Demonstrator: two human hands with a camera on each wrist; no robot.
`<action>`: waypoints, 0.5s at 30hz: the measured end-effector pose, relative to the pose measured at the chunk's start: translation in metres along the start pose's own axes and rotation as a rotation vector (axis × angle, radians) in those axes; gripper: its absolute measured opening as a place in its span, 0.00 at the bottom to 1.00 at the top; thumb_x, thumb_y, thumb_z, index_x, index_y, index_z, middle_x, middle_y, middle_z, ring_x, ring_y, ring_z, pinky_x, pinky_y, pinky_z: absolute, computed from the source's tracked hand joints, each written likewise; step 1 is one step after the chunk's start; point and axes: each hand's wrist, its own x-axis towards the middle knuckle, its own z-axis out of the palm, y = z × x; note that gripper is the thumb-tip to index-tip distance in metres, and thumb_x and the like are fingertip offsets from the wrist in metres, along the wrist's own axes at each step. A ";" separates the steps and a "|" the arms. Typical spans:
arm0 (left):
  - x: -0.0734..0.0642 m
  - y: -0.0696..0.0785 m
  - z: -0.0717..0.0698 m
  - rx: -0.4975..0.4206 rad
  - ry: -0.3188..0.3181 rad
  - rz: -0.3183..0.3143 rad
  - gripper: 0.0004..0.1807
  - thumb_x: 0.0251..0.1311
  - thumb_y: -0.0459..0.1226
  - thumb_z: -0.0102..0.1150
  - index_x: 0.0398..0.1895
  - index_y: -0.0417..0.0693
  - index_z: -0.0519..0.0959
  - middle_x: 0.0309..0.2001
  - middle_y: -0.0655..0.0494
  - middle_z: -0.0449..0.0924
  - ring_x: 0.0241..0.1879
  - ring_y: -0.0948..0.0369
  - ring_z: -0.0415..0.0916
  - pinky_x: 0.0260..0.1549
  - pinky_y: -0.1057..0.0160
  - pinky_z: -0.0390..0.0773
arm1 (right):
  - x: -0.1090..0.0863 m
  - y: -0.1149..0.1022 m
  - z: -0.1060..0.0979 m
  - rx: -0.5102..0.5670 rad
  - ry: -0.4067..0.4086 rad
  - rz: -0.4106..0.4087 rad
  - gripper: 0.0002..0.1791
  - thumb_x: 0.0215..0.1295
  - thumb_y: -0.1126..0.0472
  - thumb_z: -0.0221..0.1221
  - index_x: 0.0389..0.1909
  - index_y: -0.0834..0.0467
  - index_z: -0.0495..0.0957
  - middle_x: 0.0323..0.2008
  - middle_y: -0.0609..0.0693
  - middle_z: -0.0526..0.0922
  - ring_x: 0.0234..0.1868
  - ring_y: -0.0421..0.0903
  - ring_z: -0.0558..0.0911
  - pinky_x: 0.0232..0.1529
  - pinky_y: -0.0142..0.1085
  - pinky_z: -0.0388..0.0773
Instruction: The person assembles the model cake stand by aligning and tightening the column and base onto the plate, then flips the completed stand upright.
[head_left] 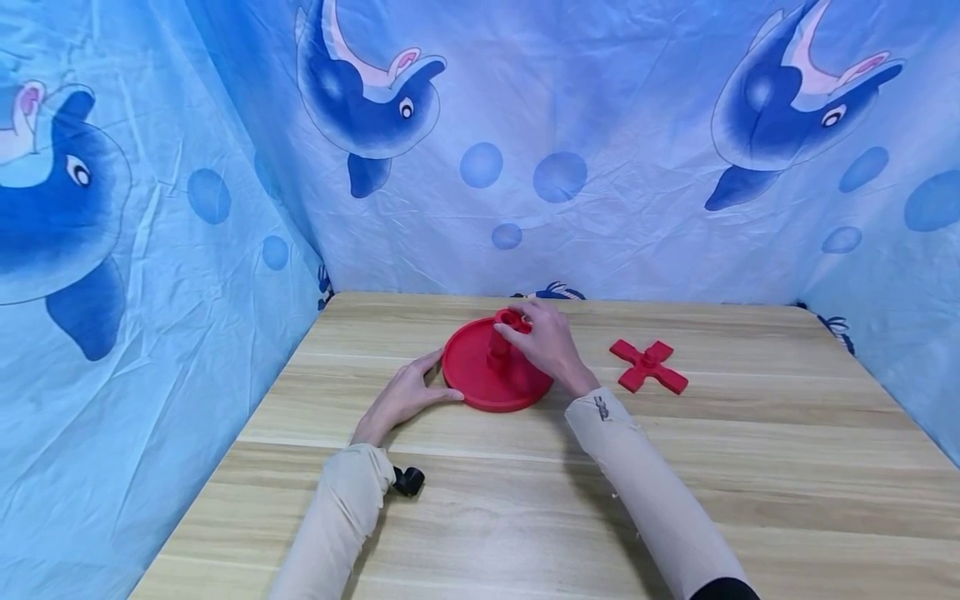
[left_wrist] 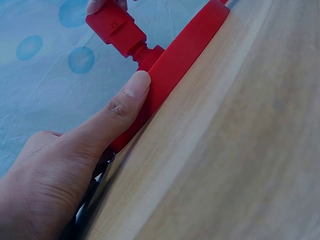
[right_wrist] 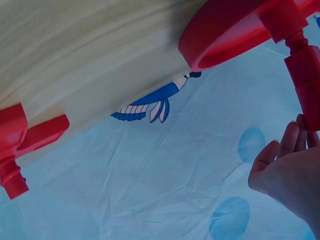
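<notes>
A round red tray (head_left: 480, 385) with a raised rim lies on the table. My left hand (head_left: 406, 395) holds its left edge, fingers at the far side and thumb against the near rim, as the left wrist view shows the thumb (left_wrist: 131, 95) pressed there. A stepped red tube (head_left: 500, 343), marked 32 in the left wrist view, stands above the tray's middle on a ridged post (left_wrist: 141, 52). My right hand (head_left: 551, 337) pinches the tube's top end. Part of the ridged neck still shows between tube and tray in the right wrist view.
A red four-armed cross piece (head_left: 648, 367) with a short ridged peg lies right of the tray. The table (head_left: 525, 500) is pale wood. Blue printed cloth (head_left: 615, 242) hangs along its back and sides. A small black object (head_left: 408, 482) sits at the left cuff.
</notes>
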 end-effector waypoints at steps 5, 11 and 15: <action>0.001 0.001 0.000 0.006 0.003 -0.003 0.56 0.53 0.64 0.74 0.82 0.55 0.61 0.77 0.54 0.64 0.76 0.50 0.58 0.72 0.43 0.63 | 0.002 -0.002 -0.001 -0.012 -0.023 0.023 0.28 0.66 0.52 0.71 0.64 0.60 0.80 0.61 0.60 0.80 0.71 0.61 0.68 0.71 0.61 0.62; 0.001 0.000 0.000 0.009 0.006 -0.002 0.56 0.53 0.63 0.74 0.82 0.56 0.61 0.77 0.54 0.64 0.76 0.50 0.59 0.71 0.42 0.64 | 0.004 -0.005 0.002 -0.033 -0.030 0.025 0.28 0.66 0.52 0.71 0.63 0.60 0.81 0.60 0.60 0.80 0.70 0.61 0.68 0.69 0.61 0.64; 0.000 0.000 0.000 0.014 0.007 0.002 0.56 0.52 0.64 0.74 0.82 0.56 0.60 0.77 0.54 0.64 0.76 0.50 0.59 0.71 0.43 0.64 | 0.004 -0.006 0.004 -0.021 -0.035 0.037 0.28 0.66 0.53 0.71 0.64 0.60 0.80 0.60 0.60 0.79 0.69 0.60 0.68 0.67 0.61 0.66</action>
